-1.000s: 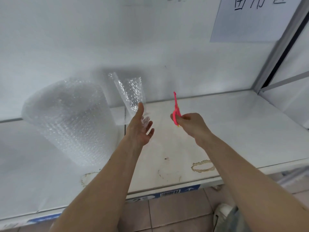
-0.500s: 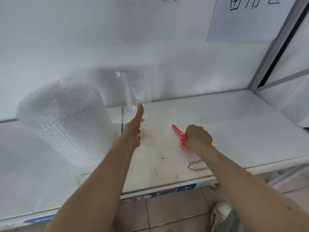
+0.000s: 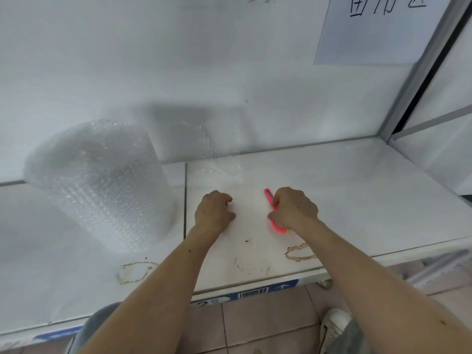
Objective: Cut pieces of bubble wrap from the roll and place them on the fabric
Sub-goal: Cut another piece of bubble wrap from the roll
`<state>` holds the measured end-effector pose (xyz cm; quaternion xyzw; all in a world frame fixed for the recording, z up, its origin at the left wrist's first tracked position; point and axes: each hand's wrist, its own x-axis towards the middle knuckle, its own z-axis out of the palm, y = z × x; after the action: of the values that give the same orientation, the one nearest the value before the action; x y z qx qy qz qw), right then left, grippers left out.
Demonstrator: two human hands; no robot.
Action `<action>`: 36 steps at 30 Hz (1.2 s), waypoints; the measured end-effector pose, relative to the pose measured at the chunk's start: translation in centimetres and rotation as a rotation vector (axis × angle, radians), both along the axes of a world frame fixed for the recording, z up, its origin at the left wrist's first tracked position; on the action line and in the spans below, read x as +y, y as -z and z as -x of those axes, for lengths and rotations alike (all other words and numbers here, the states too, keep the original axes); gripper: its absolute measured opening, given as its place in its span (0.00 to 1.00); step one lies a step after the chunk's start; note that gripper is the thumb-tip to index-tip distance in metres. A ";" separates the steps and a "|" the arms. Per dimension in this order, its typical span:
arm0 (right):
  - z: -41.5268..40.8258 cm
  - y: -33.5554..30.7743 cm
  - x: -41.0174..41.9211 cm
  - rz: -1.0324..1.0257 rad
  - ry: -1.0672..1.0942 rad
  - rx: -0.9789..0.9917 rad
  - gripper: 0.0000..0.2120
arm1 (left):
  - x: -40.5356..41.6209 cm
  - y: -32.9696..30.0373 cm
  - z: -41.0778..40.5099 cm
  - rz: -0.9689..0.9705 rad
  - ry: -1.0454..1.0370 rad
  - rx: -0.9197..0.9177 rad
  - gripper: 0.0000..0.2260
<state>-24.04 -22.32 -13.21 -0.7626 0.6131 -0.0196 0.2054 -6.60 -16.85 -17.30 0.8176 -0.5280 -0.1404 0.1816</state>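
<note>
My right hand [image 3: 293, 209] is clenched around the pink cutter [image 3: 271, 204] on the table [image 3: 357, 195]. My left hand [image 3: 213, 213] is curled, holding nothing I can see. The bubble wrap roll [image 3: 99, 180] stands to its left, and a cut piece [image 3: 217, 162] lies against the wall.

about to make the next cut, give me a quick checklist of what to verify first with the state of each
1. Cutter in hand: the right hand is closed on the pink cutter - ok.
2. Blade out: too small to see - cannot tell.
3. Left hand clear of the cutter: apart from it, curled on the white surface - ok.
4. Left hand holding bubble wrap: none visible in it - cannot tell.
5. Bubble wrap roll within reach: upright, just left of the left hand - ok.
6. Cut piece laid down: lies behind the hands - ok.
</note>
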 end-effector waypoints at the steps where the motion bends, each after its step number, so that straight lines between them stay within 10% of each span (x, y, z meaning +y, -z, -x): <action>1: 0.0 0.0 0.0 -0.004 -0.006 -0.029 0.13 | 0.1 -0.1 0.1 0.017 -0.006 -0.010 0.15; 10: -0.3 0.5 0.2 -0.095 -0.285 -0.338 0.30 | 0.8 -3.2 0.6 0.043 0.157 0.287 0.03; 16: -0.3 0.4 0.1 -0.174 -0.216 -0.522 0.06 | 1.5 -5.4 0.5 0.159 0.147 0.605 0.02; 29: -0.5 -1.4 0.2 -0.463 0.002 -1.028 0.10 | 1.1 -5.8 1.2 -0.050 -0.368 1.297 0.20; 36: 0.1 -2.1 0.5 -0.561 -0.009 -0.976 0.06 | 0.7 -5.6 1.7 0.264 -0.397 1.599 0.25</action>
<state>-24.11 -21.85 -11.06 -0.5839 0.4254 -0.2054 0.6602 -8.26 -16.10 -11.75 0.5213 -0.0982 -0.5809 0.6174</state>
